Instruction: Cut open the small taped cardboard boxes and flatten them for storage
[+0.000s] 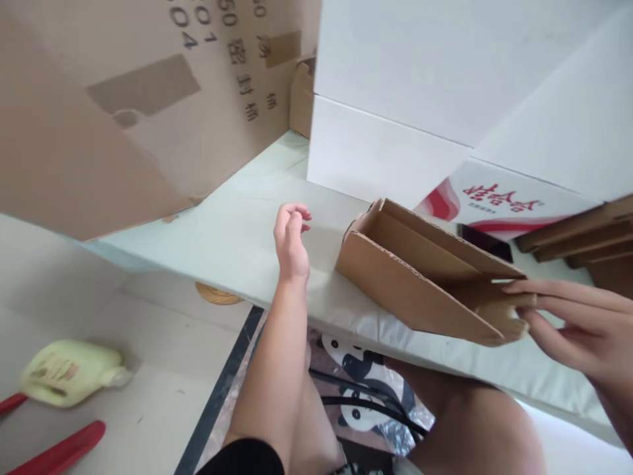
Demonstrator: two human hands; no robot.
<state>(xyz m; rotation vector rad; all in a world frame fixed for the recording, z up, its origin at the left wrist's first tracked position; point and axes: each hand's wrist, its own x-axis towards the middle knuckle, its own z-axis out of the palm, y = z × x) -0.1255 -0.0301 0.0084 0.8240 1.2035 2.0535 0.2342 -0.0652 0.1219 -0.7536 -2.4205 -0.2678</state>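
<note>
Left arm: bare forearm rising from a black sleeve (242, 456) at the bottom edge, slanting slightly right, wrist bent back a little.
Left hand (293, 241): fingers loosely curled, thumb alongside, gripping nothing; it is over the pale green cloth-covered table (222, 224), though contact with the cloth cannot be told.
Right hand (583, 326): reaches in from the right edge, fingers stretched leftward, clamped on the end of the box with fingers above and thumb below.
Box place: the long, narrow, open brown corrugated-cardboard box (420, 290) is on the table's near side, right of the left hand and well within the right hand's reach.
Box axis: long, running from upper left to lower right, the gripped end nearest the person; its opening faces up.
Brown carton print: the large brown cardboard carton (148, 158) at upper left shows black "01", "04", "50" and the characters 密封桶, partly cropped at the top.
White carton print: the glossy white carton with a red wave (499, 191) carries red brush-style characters, not legible for certain.
Bottle label: the pale yellow-green plastic bottle (74, 373) on the floor has a label too blurred to read.
</note>
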